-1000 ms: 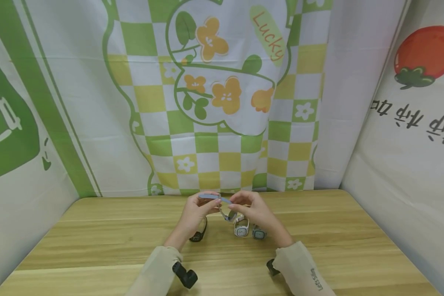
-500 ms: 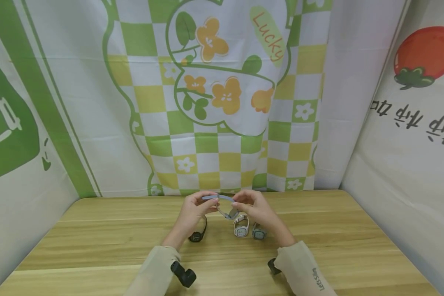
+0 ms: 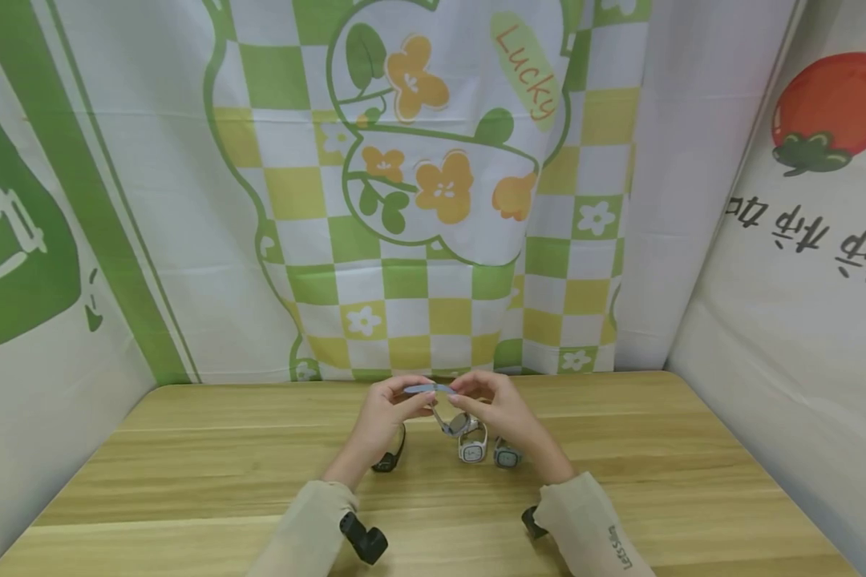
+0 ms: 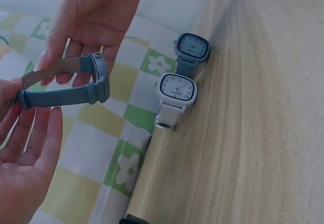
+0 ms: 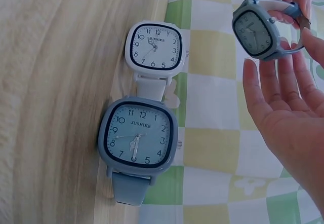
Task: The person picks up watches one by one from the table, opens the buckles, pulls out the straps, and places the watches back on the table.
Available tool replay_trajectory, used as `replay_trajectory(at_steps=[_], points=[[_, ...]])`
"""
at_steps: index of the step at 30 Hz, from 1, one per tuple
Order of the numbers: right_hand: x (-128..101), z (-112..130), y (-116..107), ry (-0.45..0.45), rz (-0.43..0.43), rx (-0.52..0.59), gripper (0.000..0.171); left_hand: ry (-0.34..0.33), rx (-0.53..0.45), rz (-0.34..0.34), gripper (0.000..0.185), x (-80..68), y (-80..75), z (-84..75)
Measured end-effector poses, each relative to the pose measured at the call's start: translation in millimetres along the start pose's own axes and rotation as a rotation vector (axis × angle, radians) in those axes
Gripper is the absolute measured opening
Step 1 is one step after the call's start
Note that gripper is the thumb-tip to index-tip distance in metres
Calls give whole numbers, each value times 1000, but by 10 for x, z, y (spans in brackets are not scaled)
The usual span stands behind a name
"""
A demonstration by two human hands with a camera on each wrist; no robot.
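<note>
A blue-grey wristwatch with a squarish dial is held in the air by both hands, its strap bent into a loop. My left hand pinches the strap's joined end between thumb and fingers. My right hand pinches the strap from the other side, thumb nearest me. In the left wrist view its fingers spread behind the band. Below the hands, a white watch and another blue-grey watch stand side by side on the table. A black watch lies by my left wrist, partly covered by it.
The wooden table runs back to a checkered green, white and yellow curtain. White printed cloth walls stand at both sides. A black camera sits on the left wrist and another camera on the right.
The left hand has shifted slightly right, nearer the right hand. The held watch's case has turned and hangs a little lower, and the top of its strap looks shorter. The standing watches have not moved.
</note>
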State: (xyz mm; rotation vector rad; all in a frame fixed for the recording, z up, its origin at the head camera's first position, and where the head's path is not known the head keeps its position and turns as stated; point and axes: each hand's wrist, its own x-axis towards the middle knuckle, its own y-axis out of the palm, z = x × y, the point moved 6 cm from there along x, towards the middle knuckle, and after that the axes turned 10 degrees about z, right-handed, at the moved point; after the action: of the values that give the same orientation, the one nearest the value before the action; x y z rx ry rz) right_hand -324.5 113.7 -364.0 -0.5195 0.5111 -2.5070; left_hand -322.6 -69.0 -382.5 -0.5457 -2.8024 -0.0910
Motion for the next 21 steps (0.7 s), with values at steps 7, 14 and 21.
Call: replay_trajectory(at_steps=[7,14,21], points=[[-10,31,5,-49,21,7,22,-9,36,5,24,4,6,-10],[6,-4,-19,-75,-5,44,19,-10,4,-2,24,14,-32,-9],[4,-7,-38,-75,-11,63,19,11,-18,-5,24,15,-78,-42]])
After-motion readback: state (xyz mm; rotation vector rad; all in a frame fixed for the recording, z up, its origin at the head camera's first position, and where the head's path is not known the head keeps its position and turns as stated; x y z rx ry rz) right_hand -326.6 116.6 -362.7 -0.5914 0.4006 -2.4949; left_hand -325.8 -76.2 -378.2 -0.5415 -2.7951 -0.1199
